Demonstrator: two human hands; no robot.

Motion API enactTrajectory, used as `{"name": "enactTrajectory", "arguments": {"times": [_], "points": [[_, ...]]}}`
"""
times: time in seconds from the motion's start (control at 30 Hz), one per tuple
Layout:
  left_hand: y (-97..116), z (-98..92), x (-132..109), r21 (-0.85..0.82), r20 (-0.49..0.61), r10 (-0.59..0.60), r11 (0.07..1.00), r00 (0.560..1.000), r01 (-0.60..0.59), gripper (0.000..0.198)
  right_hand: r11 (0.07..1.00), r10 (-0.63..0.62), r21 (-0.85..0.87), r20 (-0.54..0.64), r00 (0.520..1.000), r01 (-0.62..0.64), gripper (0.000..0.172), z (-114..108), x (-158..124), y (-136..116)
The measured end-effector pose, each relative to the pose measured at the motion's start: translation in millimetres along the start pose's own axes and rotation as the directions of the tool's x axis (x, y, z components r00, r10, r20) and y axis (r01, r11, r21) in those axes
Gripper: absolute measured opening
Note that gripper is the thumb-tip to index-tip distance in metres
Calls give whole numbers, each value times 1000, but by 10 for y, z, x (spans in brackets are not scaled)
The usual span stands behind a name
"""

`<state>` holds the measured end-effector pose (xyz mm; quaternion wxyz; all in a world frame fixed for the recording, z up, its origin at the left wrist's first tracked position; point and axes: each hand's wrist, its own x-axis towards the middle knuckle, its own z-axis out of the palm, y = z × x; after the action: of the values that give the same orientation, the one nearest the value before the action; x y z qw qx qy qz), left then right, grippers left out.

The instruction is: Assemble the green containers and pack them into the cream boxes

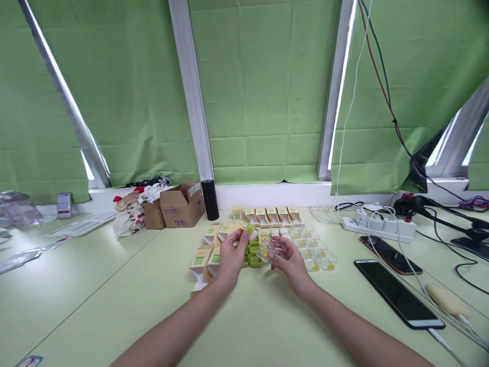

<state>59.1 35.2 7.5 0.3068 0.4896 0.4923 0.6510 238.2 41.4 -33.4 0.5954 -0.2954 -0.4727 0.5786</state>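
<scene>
My left hand (230, 253) pinches a small green and white block (250, 232) between thumb and fingers, above the desk. My right hand (289, 259) holds a small clear plastic case (266, 251) with a yellow piece inside, close to the left hand. Below and between the hands lie several green blocks (254, 260). Small tan boxes with green labels (208, 254) lie to the left, and a row of open tan boxes (273, 215) stands behind. Several clear cases with yellow pieces (317, 253) sit to the right.
A cardboard box (182, 204), a bag (130, 214) and a black cylinder (210, 199) stand at the back left. A white power strip (378, 226), two phones (397, 295) and cables lie to the right. Green blinds cover the windows.
</scene>
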Motion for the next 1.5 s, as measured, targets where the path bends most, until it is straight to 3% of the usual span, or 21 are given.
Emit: {"name": "enactTrajectory", "arguments": {"times": [0.23,0.53,0.9,1.17,1.5], "points": [[-83,126,14,0,56,-50,999,997,50,67,998,40,41,-3,999,-40,65,23,-23,-23],[-201,90,-65,-31,159,-61,997,985,66,70,997,49,66,-1,999,-49,66,31,-32,-21],[-290,67,-54,-29,156,-94,995,983,100,77,997,53,53,12,999,-53,68,12,-29,-8],[-322,72,-43,-109,148,-83,989,985,100,70,998,55,38,26,998,-56,66,-11,-23,26],[-293,85,-96,-91,208,-61,993,976,82,69,998,44,36,41,998,-46,66,10,-32,2]]}}
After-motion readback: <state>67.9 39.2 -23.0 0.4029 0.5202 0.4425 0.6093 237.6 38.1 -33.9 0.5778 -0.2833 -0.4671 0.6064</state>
